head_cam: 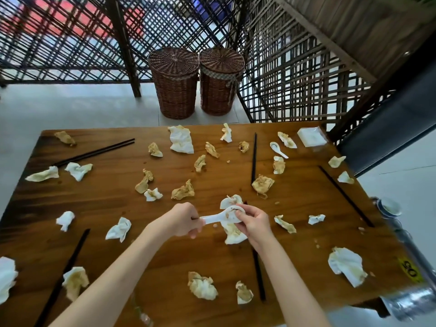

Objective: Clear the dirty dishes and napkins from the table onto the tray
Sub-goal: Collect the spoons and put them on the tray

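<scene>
— Where is the spoon (223, 215)?
— Over the table (113, 201), near its middle. The left hand (182, 220) grips the handle.
— And the right hand (252, 222)?
— It pinches a napkin (233, 234) at the bowl, maybe touching the spoon. More napkins lie all around.

Two lidded wicker baskets (197, 82) against a lattice screen (295, 86).

Over a brown wooden table (113, 208) strewn with crumpled, stained white paper napkins (181, 142) and black chopsticks (254, 159), the left hand (181, 220) is gripping the handle of a white ceramic soup spoon (224, 214). The right hand (253, 223) is pinching a soiled white napkin (232, 234) against the spoon's bowl. Two lidded brown wicker baskets (174, 83) are standing on the floor beyond the table.
</scene>
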### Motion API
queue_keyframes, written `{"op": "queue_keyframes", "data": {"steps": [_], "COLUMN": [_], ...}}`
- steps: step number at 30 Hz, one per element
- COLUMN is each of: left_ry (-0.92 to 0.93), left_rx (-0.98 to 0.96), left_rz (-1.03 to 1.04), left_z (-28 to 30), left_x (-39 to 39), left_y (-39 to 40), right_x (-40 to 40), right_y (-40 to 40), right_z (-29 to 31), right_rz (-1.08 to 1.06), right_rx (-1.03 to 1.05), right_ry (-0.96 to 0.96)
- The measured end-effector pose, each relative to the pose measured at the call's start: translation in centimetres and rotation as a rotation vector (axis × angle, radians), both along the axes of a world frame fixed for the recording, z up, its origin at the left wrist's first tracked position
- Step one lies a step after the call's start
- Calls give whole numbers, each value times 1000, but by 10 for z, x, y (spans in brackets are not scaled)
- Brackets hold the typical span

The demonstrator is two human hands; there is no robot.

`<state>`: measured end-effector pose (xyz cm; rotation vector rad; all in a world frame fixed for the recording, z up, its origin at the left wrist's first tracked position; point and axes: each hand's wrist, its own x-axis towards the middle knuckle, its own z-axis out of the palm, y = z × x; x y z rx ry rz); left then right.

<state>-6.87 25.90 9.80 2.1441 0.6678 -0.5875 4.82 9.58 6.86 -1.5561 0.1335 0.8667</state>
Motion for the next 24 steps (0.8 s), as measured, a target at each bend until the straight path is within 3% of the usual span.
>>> {"op": "queue_keyframes", "data": {"steps": [12, 24], "left_ry": [-85, -94], "left_rx": [62, 95], "left_rz": [124, 527], "left_z": [-17, -51], "left_x": [109, 264], "left_y": [-71, -157], "right_x": [114, 283], "right_y": [-61, -134], "right_z": [-9, -35], "right_rz": [-54, -53], "right_rx": [-99, -262], "right_ry": [-13, -145]}}
